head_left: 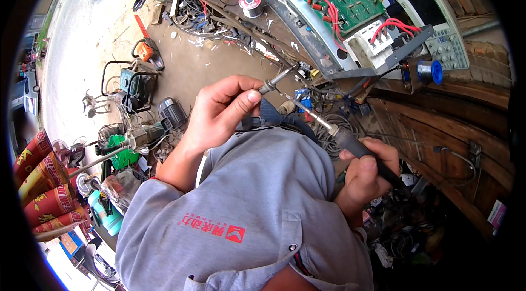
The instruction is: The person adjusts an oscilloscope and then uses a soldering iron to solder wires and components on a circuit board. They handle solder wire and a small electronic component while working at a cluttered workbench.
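In front of my chest, my left hand (219, 109) pinches a short grey cylindrical piece (268, 87) between thumb and fingers. A slim metal shaft sticks out of it toward the upper right; its exact kind is unclear. On the right, my right hand (370, 173) is wrapped round the dark handle of a soldering iron (350, 141). The iron's metal barrel slants up and left, its thin tip close to the grey piece. Whether the two touch cannot be made out.
Ahead stands a bench with a green circuit board (348, 9), an oscilloscope (433, 20), a solder spool (250, 4) and a blue-rimmed spool (430, 72). At left lie a chainsaw (147, 50), a framed machine (137, 85) and a motor (172, 114). Cables clutter the floor.
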Demonstrator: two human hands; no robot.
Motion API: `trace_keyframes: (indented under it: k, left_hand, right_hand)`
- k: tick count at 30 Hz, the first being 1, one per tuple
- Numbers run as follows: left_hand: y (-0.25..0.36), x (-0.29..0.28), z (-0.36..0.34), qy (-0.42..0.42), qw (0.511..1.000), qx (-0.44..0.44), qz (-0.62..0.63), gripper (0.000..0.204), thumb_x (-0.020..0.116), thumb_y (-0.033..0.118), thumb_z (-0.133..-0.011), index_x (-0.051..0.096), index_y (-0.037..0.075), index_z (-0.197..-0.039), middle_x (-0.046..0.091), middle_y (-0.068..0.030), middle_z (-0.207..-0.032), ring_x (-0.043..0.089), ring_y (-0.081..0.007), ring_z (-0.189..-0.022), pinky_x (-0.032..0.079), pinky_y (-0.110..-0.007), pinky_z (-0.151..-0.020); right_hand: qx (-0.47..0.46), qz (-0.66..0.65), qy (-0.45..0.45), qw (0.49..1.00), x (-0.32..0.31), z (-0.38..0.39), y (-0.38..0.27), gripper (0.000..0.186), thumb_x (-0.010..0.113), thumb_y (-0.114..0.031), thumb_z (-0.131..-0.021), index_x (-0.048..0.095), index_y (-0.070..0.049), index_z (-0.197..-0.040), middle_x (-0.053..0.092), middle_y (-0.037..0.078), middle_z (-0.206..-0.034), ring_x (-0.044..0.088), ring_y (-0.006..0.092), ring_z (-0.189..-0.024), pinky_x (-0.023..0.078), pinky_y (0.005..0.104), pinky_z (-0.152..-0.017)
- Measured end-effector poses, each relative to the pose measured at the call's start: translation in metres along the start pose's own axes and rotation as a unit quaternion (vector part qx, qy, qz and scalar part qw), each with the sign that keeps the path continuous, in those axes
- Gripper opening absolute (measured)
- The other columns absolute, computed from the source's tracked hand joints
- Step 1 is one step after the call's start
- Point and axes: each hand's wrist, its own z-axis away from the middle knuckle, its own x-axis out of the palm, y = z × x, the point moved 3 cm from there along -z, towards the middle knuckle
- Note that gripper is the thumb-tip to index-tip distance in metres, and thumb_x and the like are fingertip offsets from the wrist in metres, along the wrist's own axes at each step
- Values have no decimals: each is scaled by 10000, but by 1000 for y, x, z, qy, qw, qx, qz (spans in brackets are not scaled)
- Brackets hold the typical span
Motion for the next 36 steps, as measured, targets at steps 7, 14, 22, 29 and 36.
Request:
trace_keyframes:
  k: [7,14,22,29,36]
  left_hand:
    - [2,1,-1,-15,1000,0,-10,211,558,137,-945,601,-57,-1018,591,-33,-786,541,-85,-705,450,-228,-657]
    - [2,1,1,-21,999,-6,-25,227,557,152,-948,603,-59,-1018,586,-22,-773,531,-80,-695,445,-224,-652]
    - [2,1,3,-32,999,-13,-20,232,533,153,-960,596,-62,-1022,580,-17,-746,514,-72,-680,428,-223,-640]
    - [2,2,4,-46,998,-9,-31,238,525,159,-964,595,-62,-1017,573,-16,-733,506,-72,-673,422,-226,-636]
    - [-2,2,4,-59,998,-11,-19,234,519,152,-964,592,-67,-998,576,-28,-754,502,-78,-678,422,-230,-637]
  right_hand:
    - [-5,-2,3,1000,0,2,0,339,607,-266,-851,518,44,-955,579,139,-645,541,191,-548,449,309,-565]
    - [9,-21,-11,1000,-6,3,-1,353,656,-278,-828,540,43,-919,629,152,-720,597,203,-640,484,324,-635]
    - [1,-43,-14,999,-6,5,4,319,588,-243,-848,512,45,-960,580,146,-661,548,199,-581,458,324,-577]
    - [36,-94,17,995,-6,10,7,348,634,-258,-824,522,58,-919,599,164,-701,583,196,-600,481,306,-584]
    - [53,-115,15,992,-8,13,10,358,637,-261,-823,519,62,-925,595,169,-731,580,195,-588,485,306,-572]
